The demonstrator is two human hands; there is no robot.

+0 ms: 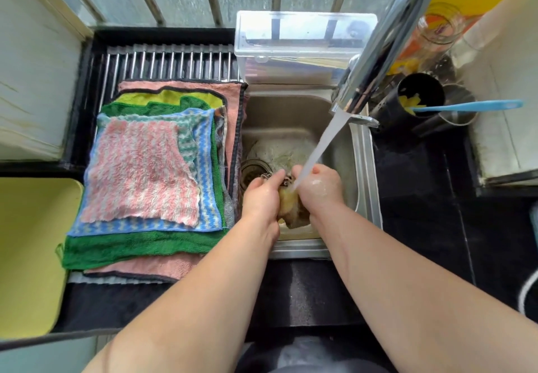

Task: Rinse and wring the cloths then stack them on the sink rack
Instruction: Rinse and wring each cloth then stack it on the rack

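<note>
Ten fingers (pixel 318 169) — tight round cloth (pixel 288 201)

Cloth stack (pixel 145 180) on rack (pixel 171 60), left of sink (pixel 364 174); faucet (pixel 378 46) above.

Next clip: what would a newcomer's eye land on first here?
Centre frame, the left hand and right hand grip a yellowish cloth under water running from the faucet, over the sink. Left of the sink, a colourful stack of cloths, a pink-and-white one on top, lies on the rack.
</note>
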